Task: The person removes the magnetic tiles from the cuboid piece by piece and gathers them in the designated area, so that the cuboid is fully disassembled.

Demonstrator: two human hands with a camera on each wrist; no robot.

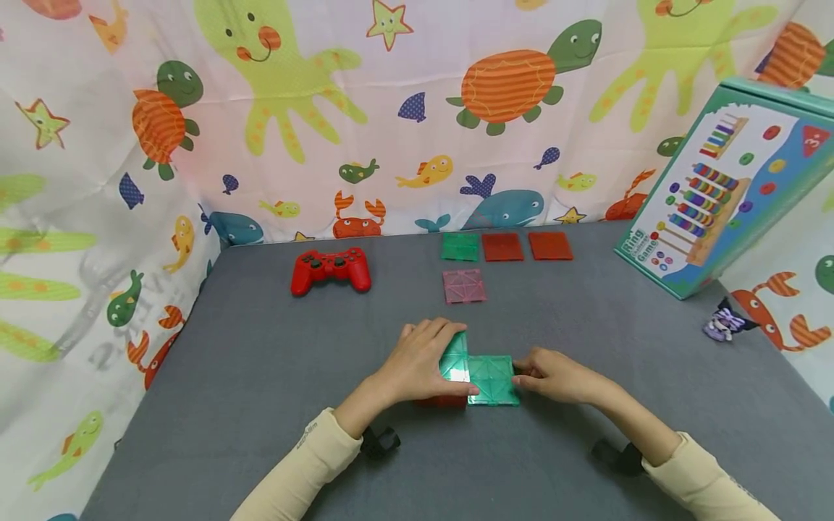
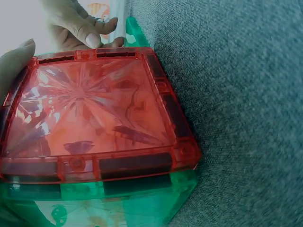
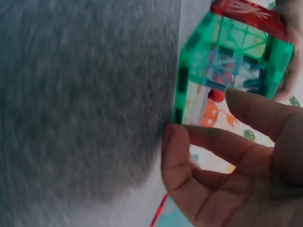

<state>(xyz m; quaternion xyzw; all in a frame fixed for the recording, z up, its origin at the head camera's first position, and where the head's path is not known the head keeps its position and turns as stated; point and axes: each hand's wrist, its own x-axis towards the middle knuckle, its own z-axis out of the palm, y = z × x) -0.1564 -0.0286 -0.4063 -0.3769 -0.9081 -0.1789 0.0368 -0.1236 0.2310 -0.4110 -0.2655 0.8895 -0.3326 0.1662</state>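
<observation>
Head view: magnetic tile structure (image 1: 481, 376) sits mid-worktop (image 1: 260, 405), directly between both hands. Left hand (image 1: 417, 365) lies over its left side, fingers curled across the green top and red tile (image 2: 94, 109). Right hand (image 1: 554, 375) pinches its right edge. Structure's long axis runs left-right. Inner shape hidden under the left hand; right wrist view blurred.

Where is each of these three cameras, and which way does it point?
Head: worn on the head, looking forward and down at the table; both hands and sleeves show.
Left wrist: on the left wrist, close on the red tile; fingertips show.
Right wrist: on the right wrist, facing the green tile; right hand shows.
All three share the tile box.
</observation>
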